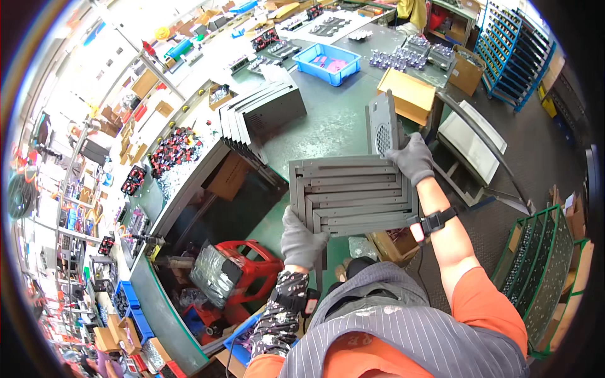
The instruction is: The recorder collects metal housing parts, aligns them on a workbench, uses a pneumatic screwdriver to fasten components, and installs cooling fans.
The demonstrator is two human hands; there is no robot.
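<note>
A stack of grey L-shaped sheet-metal panels (353,195), nested into one another, is held in front of my body. My left hand (301,239), in a grey glove, is closed on its lower left corner. At the upper right corner my right hand (413,159), gloved too, grips the same stack; some of its fingers are hidden. Just behind the right hand stands a grey metal panel with a round perforated grille (383,133). Farther off on the green table (328,135), more grey metal panels (268,113) stand in an overlapping row.
A blue bin (328,63) with pink pieces and a yellowish box (408,94) sit on the table's far side. Below left is a red plastic stool (255,271). A curved metal bar (479,135) and a green rack (535,277) stand right. Small red and black parts (173,151) lie left.
</note>
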